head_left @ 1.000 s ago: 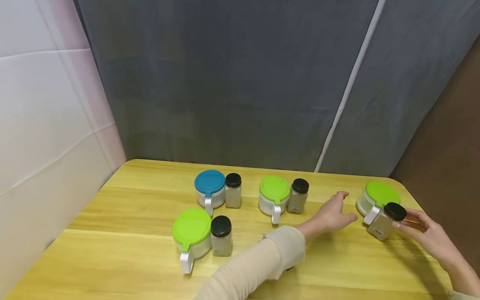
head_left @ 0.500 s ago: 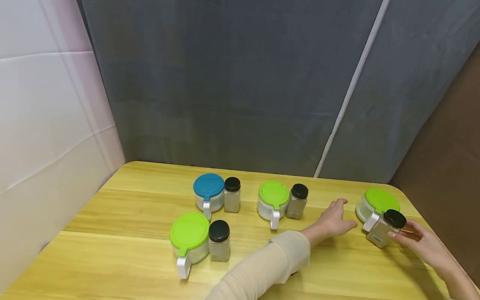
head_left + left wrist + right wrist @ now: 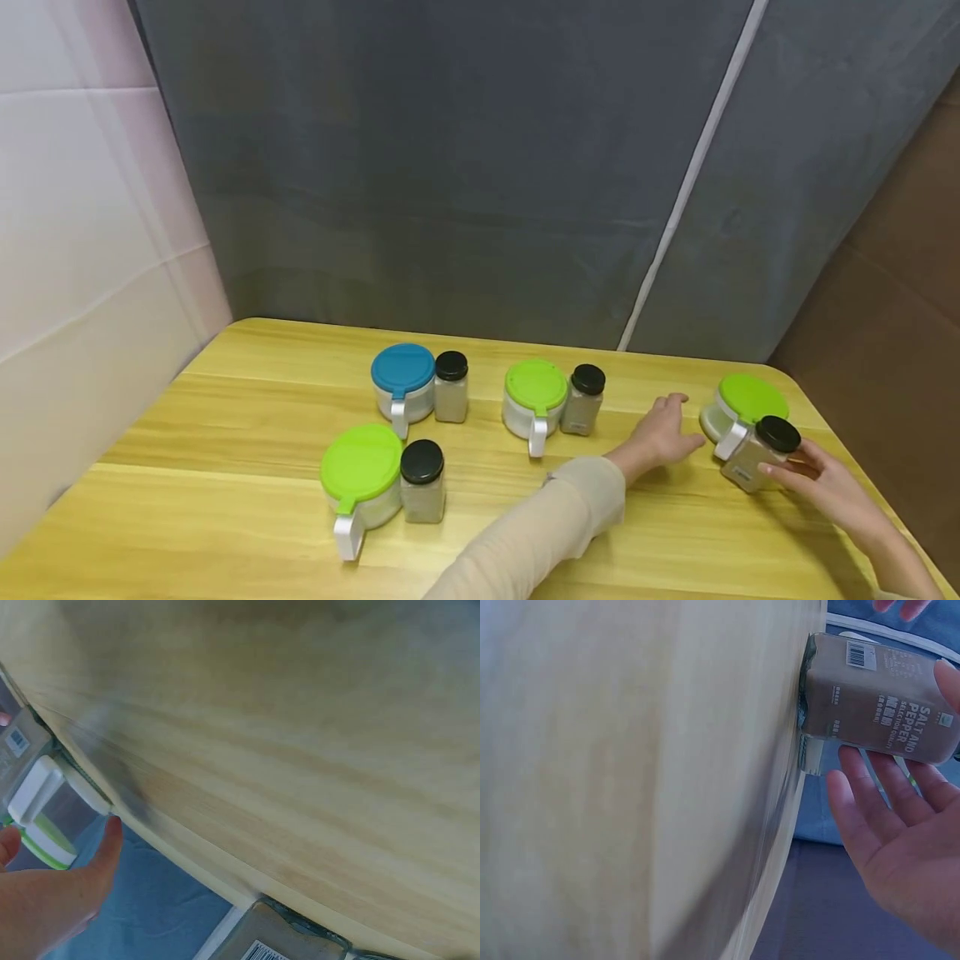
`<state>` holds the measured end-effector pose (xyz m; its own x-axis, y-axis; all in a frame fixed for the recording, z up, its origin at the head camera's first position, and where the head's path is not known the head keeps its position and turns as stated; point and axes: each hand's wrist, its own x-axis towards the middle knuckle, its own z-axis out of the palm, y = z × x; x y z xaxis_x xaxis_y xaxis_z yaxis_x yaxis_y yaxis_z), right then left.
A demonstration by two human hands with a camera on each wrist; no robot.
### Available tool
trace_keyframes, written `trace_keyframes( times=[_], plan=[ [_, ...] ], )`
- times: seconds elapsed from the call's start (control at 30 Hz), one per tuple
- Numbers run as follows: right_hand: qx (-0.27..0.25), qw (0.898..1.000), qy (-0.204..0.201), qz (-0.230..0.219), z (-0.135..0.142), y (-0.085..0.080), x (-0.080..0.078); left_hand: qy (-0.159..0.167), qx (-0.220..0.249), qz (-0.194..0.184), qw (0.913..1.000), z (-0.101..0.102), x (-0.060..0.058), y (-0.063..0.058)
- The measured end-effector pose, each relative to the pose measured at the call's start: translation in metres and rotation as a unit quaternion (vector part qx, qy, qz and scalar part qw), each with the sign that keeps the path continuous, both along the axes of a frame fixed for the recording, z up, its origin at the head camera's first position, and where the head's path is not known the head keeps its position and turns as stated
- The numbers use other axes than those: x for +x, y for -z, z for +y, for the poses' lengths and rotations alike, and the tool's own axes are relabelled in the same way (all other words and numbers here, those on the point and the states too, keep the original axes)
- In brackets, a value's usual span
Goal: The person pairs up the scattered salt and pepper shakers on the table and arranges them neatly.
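My right hand [image 3: 832, 492] holds a square bottle labelled salt and pepper [image 3: 885, 705], thumb on one side and fingers on the other. The bottle has a black lid and stands at the table's right, its base at the wood. Just behind it sits a clear seasoning jar [image 3: 752, 400] with a green lid and white handle; the bottle partly hides it. To the left of this pair, my left hand [image 3: 660, 437] reaches over the table with fingers extended, holding nothing. In the left wrist view, its pointing finger shows near the jar's base [image 3: 82, 784].
Further left, a green-lidded jar [image 3: 536, 396] has a black-lidded bottle [image 3: 582, 408] beside it. A blue-lidded jar [image 3: 403, 375] with another bottle [image 3: 452, 396] stands at the back, and a nearer green-lidded jar [image 3: 363, 467] with its bottle [image 3: 423, 492] at the front left.
The head view has shifted slightly. Both hands keep nearly the same places, and the salt and pepper bottle remains beside the right-hand jar.
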<state>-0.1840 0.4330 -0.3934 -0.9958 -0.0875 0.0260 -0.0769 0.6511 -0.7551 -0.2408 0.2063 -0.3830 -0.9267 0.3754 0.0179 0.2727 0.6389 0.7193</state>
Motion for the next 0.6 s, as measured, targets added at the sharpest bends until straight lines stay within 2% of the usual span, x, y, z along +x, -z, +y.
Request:
trace_keyframes(
  times=[0.13, 0.37, 0.6],
  plan=[
    [0.008, 1.0, -0.008, -0.003, 0.002, 0.002, -0.003, 0.002, 0.01, 0.008, 0.9999, 0.003, -0.007, 0.002],
    [0.013, 1.0, -0.002, -0.007, 0.02, 0.02, -0.015, 0.018, 0.036, 0.018, 0.999, 0.009, -0.021, 0.004],
    [0.02, 1.0, -0.015, 0.0, 0.012, 0.008, -0.01, 0.039, 0.032, 0.001, 0.9987, 0.017, -0.03, 0.007]
  ],
)
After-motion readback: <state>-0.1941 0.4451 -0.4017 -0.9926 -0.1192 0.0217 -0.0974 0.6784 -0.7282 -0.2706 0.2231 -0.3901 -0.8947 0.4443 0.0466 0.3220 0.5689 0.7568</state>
